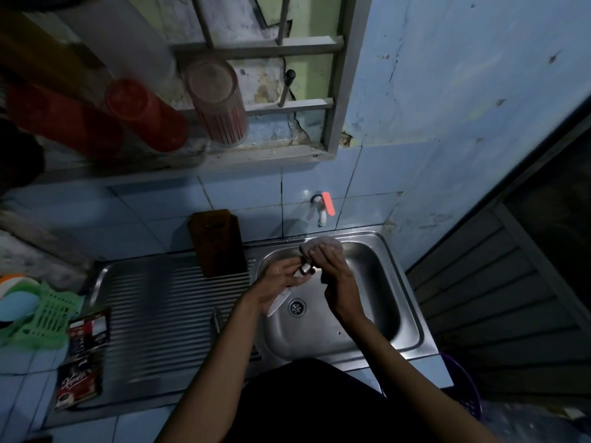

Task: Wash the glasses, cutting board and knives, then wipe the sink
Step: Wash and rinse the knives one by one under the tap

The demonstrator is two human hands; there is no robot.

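Observation:
Over the steel sink basin (377, 302), my left hand (278, 282) grips a knife (281, 302) whose pale blade points down toward the drain (296, 306). My right hand (335, 273) holds a pale cloth or sponge (323, 246) against the knife's handle end. A brown cutting board (219, 243) leans upright against the tiled wall at the back of the drainboard. Upturned glasses stand on the window ledge: a clear one with red stripes (219, 102) and a red one (145, 115). Another utensil (217, 319) lies on the drainboard beside my left forearm.
A white tap with an orange lever (323, 207) juts from the wall above the basin. The ribbed drainboard (153, 314) stretches left. Sachet strips (83, 353) lie on its left edge beside a green plastic rack (44, 318). A purple basket (463, 388) stands at the lower right.

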